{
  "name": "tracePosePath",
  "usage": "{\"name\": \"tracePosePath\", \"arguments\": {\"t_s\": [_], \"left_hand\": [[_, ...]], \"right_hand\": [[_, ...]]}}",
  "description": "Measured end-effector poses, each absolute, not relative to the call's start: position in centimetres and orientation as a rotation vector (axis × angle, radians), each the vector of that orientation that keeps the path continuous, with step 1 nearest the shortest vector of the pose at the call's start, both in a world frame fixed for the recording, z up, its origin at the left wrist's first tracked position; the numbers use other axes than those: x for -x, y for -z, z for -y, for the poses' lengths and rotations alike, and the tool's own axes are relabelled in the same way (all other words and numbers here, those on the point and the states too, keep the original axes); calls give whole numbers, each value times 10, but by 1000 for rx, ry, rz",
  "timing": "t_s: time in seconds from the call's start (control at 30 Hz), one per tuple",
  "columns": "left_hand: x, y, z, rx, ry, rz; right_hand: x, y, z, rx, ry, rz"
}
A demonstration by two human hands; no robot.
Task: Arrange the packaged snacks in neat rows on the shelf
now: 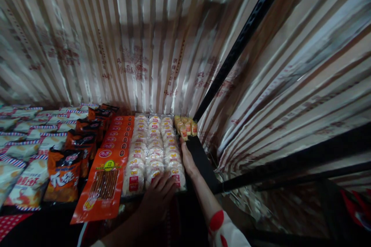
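Note:
Rows of round white snack packs (152,146) lie on a dark shelf (203,162). My left hand (158,197) rests flat on the front packs, fingers stretched out. My right hand (187,160) lies along the right edge of the rows, fingers extended toward a small cluster of yellow packets (185,126) at the back right. Neither hand grips anything that I can see.
Left of the white packs lie flat orange snack packets (108,170), then darker orange bags (65,175) and white bags with striped edges (26,150). A striped plastic sheet (130,38) hangs behind. A black frame post (240,42) rises at the right.

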State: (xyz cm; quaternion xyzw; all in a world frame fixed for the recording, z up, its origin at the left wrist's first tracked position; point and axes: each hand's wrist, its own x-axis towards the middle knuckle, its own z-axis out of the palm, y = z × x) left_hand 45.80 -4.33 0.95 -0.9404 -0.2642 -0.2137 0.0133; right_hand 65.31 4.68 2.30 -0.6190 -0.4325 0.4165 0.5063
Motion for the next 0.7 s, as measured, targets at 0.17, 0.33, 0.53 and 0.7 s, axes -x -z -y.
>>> {"name": "tracePosePath", "arguments": {"t_s": [0.17,0.33,0.53,0.7], "left_hand": [[-459,-13,42,2815,733,828],[-460,-14,42,2685,879,819],[-463,-16,42,2709,815,930],[-464,-16,42,2708,871,927]], "right_hand": [[-648,-16,-56,1441,-1059,1085],[-650,-15,-61,1432,-1015,1058],[-651,-9,-71,1401,-1056,1048],[-658,-18,-64,1411,-994,1034]]}}
